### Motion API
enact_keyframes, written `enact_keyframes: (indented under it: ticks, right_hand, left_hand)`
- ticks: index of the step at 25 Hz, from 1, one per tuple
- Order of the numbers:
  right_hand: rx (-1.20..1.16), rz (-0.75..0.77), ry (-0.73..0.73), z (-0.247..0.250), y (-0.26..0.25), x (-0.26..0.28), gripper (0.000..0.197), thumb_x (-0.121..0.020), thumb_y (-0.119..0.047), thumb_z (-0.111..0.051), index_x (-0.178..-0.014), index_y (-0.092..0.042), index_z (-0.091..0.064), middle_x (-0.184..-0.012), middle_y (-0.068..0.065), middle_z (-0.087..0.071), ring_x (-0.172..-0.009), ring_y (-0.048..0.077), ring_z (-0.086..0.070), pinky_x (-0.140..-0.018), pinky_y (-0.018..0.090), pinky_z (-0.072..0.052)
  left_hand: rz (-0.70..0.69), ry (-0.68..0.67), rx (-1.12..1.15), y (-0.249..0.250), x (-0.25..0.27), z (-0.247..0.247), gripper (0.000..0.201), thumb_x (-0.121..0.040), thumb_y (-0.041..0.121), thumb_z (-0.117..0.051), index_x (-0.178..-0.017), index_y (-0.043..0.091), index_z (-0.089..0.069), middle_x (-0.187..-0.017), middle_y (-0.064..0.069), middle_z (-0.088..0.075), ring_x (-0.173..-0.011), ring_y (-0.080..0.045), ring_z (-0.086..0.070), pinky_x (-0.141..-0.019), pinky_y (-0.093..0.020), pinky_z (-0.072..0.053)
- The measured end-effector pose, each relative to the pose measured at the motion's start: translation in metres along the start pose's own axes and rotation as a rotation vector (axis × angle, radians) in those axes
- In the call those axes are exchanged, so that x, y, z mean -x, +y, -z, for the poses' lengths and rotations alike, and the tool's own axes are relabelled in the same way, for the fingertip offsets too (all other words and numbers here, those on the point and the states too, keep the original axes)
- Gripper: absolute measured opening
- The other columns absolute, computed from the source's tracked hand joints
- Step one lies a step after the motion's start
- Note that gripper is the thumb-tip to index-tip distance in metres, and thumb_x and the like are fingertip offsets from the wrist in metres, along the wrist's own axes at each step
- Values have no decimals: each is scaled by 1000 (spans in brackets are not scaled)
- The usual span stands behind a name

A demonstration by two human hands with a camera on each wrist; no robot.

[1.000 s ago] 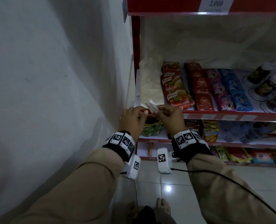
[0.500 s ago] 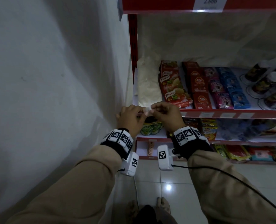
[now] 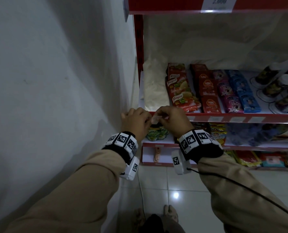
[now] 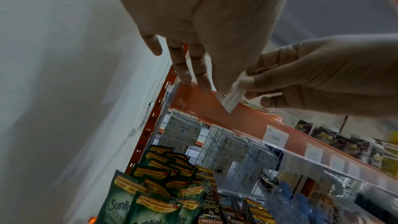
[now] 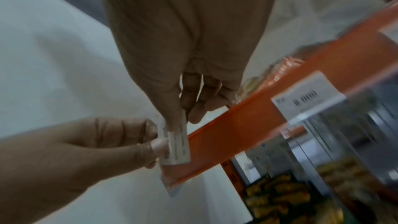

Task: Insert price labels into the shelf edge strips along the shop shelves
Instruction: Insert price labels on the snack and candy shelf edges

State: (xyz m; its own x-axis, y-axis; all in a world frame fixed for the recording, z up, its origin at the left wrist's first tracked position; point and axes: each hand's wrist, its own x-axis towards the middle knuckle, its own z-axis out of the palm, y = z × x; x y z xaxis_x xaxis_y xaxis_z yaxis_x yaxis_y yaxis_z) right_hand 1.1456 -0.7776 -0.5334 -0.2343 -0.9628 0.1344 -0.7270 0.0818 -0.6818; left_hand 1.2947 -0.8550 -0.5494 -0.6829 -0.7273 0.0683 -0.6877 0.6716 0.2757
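A small white price label (image 3: 155, 119) is held against the left end of the red shelf edge strip (image 3: 240, 119). My left hand (image 3: 136, 122) pinches its left side; the thumb (image 5: 159, 144) presses on the paper while two straighter fingers (image 4: 187, 74) touch the strip (image 4: 247, 120). My right hand (image 3: 171, 120) pinches the label (image 5: 176, 146) from the right and above between thumb and fingers. In the left wrist view the label (image 4: 231, 99) overlaps the strip's upper edge. Whether it sits inside the clear cover is hidden.
A white wall (image 3: 55, 81) stands close on the left, beside the red upright (image 3: 138, 39). Further right the strip holds other labels (image 3: 215, 118). Sachets (image 3: 180, 91) lie on the shelf above it, green packs (image 3: 156, 133) below. A cable (image 3: 240, 185) trails from my right wrist.
The label stuck up above my hands a second ago; it has come down to the strip's face, and both hands have closed in around it.
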Motion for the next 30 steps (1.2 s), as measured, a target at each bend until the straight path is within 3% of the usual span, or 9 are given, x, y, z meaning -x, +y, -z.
enact_keyframes:
  ticks: [3, 6, 8, 13, 16, 20, 24, 30]
  right_hand:
    - [-56, -74, 64, 4, 4, -2, 16, -81, 1, -62, -87, -13, -68, -83, 6, -71, -79, 21, -66, -75, 38, -55]
    - [-256, -208, 218, 5, 12, -1, 15, -81, 1, -67, -88, -12, -65, -82, 4, -69, -79, 18, -67, -78, 39, -56]
    - [-243, -203, 260, 0, 13, 0, 15, -81, -1, -68, -91, -12, -66, -85, 4, -70, -81, 16, -66, -79, 38, -56]
    - [-63, -105, 231, -15, 17, 1, 16, -83, -7, -67, -97, -15, -68, -90, 11, -66, -81, 22, -64, -76, 39, -54]
    - [31, -82, 215, -20, 20, 3, 20, -82, -6, -64, -97, -19, -68, -91, 12, -61, -82, 25, -59, -73, 33, -51]
    - [167, 32, 180, -21, 19, 9, 18, -80, -6, -63, -97, -10, -67, -93, 10, -63, -91, 30, -53, -76, 39, -46]
    - [400, 29, 104, -14, 24, 11, 23, -79, -15, -66, -100, -7, -66, -100, 15, -60, -95, 34, -52, -79, 42, -45]
    - [538, 28, 115, -14, 23, 11, 14, -85, -13, -59, -94, -5, -68, -93, 16, -59, -88, 34, -53, -71, 44, -45]
  left_hand:
    - [17, 16, 37, -3, 2, -1, 22, -92, 39, -52, -109, 28, -61, -116, 6, -57, -110, -21, -47, -86, -37, -24]
    - [9, 67, 129, -7, 5, -2, 22, -90, 36, -56, -110, 27, -61, -111, 6, -60, -108, -20, -49, -90, -36, -27]
    - [11, 93, 229, -7, 5, -3, 27, -88, 31, -60, -115, 24, -58, -106, 6, -62, -106, -20, -51, -88, -35, -28]
    - [13, 58, 188, -7, 1, -7, 40, -90, 32, -57, -129, 27, -50, -111, 1, -61, -108, -23, -48, -87, -36, -29]
    - [-7, 46, 46, -5, -3, -9, 26, -93, 35, -51, -116, 28, -61, -110, 1, -59, -106, -25, -48, -83, -37, -27]
    - [-25, 100, -31, -4, -7, -12, 20, -93, 34, -53, -105, 26, -66, -102, 1, -60, -98, -26, -51, -84, -39, -28]
    - [-88, 135, -121, -2, -7, -11, 19, -91, 30, -55, -99, 21, -69, -97, -3, -60, -92, -28, -53, -83, -40, -30]
    - [-123, 43, -188, -2, -6, -12, 34, -99, 41, -38, -109, 24, -66, -108, 0, -55, -102, -24, -47, -89, -39, -24]
